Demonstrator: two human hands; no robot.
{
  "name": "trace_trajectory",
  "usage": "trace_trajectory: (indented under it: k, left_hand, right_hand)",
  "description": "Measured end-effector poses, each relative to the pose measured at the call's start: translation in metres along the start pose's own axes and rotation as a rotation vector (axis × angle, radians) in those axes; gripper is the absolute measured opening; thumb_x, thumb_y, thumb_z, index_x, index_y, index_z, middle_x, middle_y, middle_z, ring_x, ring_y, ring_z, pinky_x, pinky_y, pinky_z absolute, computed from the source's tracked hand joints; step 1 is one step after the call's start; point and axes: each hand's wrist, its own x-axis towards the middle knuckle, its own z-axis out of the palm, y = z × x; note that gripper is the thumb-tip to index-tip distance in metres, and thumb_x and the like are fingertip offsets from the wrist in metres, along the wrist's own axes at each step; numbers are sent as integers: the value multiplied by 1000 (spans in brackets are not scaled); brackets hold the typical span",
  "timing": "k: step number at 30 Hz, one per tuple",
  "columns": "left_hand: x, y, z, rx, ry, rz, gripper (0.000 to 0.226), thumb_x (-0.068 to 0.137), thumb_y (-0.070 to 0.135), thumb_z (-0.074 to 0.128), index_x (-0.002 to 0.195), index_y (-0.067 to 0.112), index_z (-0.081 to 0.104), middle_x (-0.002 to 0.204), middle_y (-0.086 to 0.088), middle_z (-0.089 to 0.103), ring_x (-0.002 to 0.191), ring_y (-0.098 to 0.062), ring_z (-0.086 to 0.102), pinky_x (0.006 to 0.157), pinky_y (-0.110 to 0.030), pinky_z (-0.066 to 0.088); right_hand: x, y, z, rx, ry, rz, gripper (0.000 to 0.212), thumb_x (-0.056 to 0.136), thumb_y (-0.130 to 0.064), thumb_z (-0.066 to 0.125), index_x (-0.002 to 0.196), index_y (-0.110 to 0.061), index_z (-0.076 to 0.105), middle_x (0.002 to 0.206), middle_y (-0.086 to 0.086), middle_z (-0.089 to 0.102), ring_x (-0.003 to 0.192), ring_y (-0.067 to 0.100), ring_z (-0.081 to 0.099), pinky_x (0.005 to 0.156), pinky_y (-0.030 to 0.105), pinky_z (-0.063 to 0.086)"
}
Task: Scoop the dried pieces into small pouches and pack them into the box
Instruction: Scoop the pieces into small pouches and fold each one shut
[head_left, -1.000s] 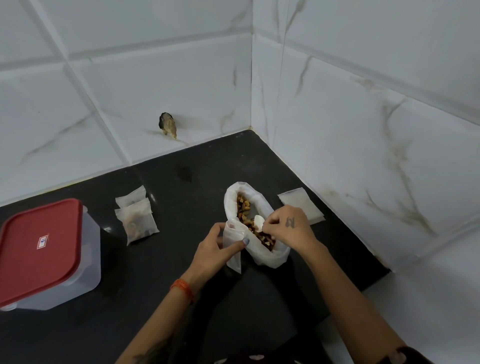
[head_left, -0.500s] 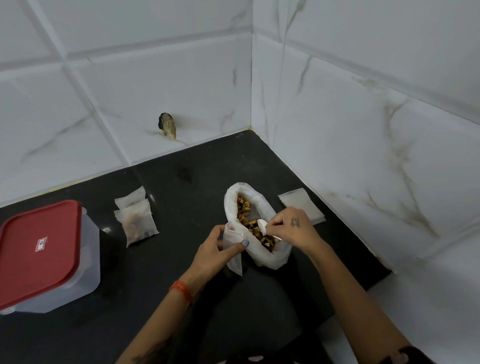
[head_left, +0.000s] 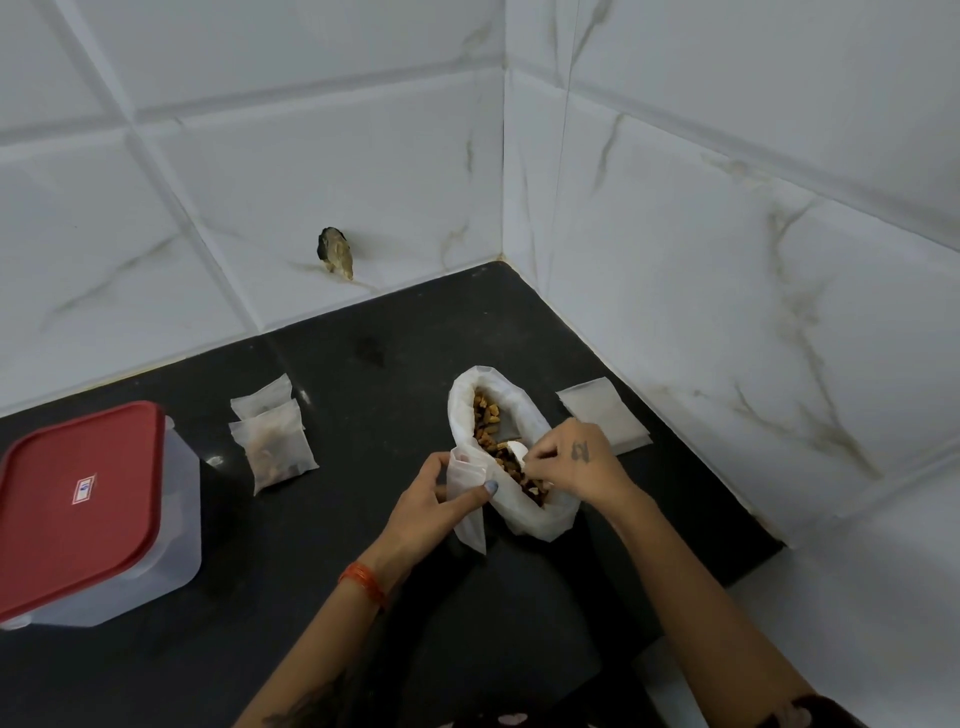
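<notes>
- Pouch (head_left: 466, 499), small, white and translucent, is pinched upright in the left hand (head_left: 431, 506), thumb on the near face and fingers (head_left: 437, 460) curled behind it; its mouth sits just beside the near rim of the bag (head_left: 519, 512).
- Bag lies open on the black desk (head_left: 260, 597) near the tiled corner, its mouth wide, with brown dried pieces (head_left: 488, 421) showing inside.
- Right hand (head_left: 576, 462) is over the bag's mouth, fingers clenched around a small white spoon (head_left: 517, 451); only the spoon's bowl shows, down among the pieces. Whether it carries any pieces cannot be told.
- Two filled pouches (head_left: 275, 436) lie flat on the desk to the left of the bag, one overlapping the other, well apart from the hands.
- Flat empty pouches (head_left: 605, 410) lie right of the bag, close to the wall (head_left: 727, 260).
- Box (head_left: 171, 519), clear plastic with a red lid (head_left: 72, 499) on it, stands at the far left of the desk, apart from the pouches.
- An orange band (head_left: 363, 579) circles the left wrist.
- Wall behind the desk has a small dark broken spot (head_left: 335, 252) low in a tile.
</notes>
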Motion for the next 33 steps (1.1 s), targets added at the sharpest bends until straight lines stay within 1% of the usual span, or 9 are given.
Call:
trace_trajectory:
  k: [3,7,9,12,15,21,24,29,33]
  left_hand:
    - [-3,1,0,-26,-2,5,50,75,44,69,118,33,45,105,12,64,100,-6,61,88,-30,49]
    - [-2,0,1,-60,2,-1,62,58,56,69,113,37,48,104,10,67,101,-8,63,94,-38,49]
    - [-2,0,1,-70,-1,1,58,59,55,70,111,40,48,102,11,68,101,-7,63,95,-39,49]
    - [-3,1,2,-52,-19,8,57,61,54,69,112,40,46,104,10,67,101,-8,63,95,-40,49]
    - [-3,2,2,-51,-31,18,59,58,57,69,110,42,46,104,10,68,101,-9,64,95,-40,49]
    - [-1,3,2,-62,-30,31,60,61,59,72,112,41,47,104,9,68,102,-9,64,96,-42,49]
    - [-1,3,3,-50,-29,36,59,63,56,71,114,39,47,101,9,69,99,-8,65,95,-40,50]
    - [-2,5,2,6,-19,51,47,77,42,69,117,35,46,101,10,67,97,-6,64,88,-31,51]
    - [-5,5,3,43,-6,71,42,81,38,68,116,36,46,100,12,66,96,-6,64,83,-25,51]
  right_hand:
    - [3,8,-8,111,-3,61,12,78,-10,66,76,-5,76,80,10,73,80,19,68,75,28,55]
    - [2,4,-3,79,-24,37,15,81,-10,63,73,-4,74,78,12,72,69,14,65,62,17,46]
    - [3,4,-4,175,-37,74,12,81,-8,64,79,-7,76,80,8,73,70,10,64,61,17,47]
    - [2,9,-7,325,-66,137,15,82,-8,65,91,-9,76,78,1,71,65,5,63,53,13,45]
    - [2,8,-5,326,-64,163,15,84,-9,63,93,-8,75,73,0,69,57,2,60,46,9,40]
    - [5,7,-8,436,-81,278,17,88,-10,61,100,-5,72,71,2,67,55,4,58,45,13,41]
    - [5,8,-2,368,-58,267,18,89,-10,60,102,-8,72,73,0,67,58,4,59,51,15,45]
    - [8,10,1,301,-46,274,18,88,-8,60,100,-12,74,84,3,71,66,7,62,64,20,53]
    - [10,9,8,206,-5,274,19,89,-11,59,99,-17,74,91,2,72,80,13,65,82,31,56]
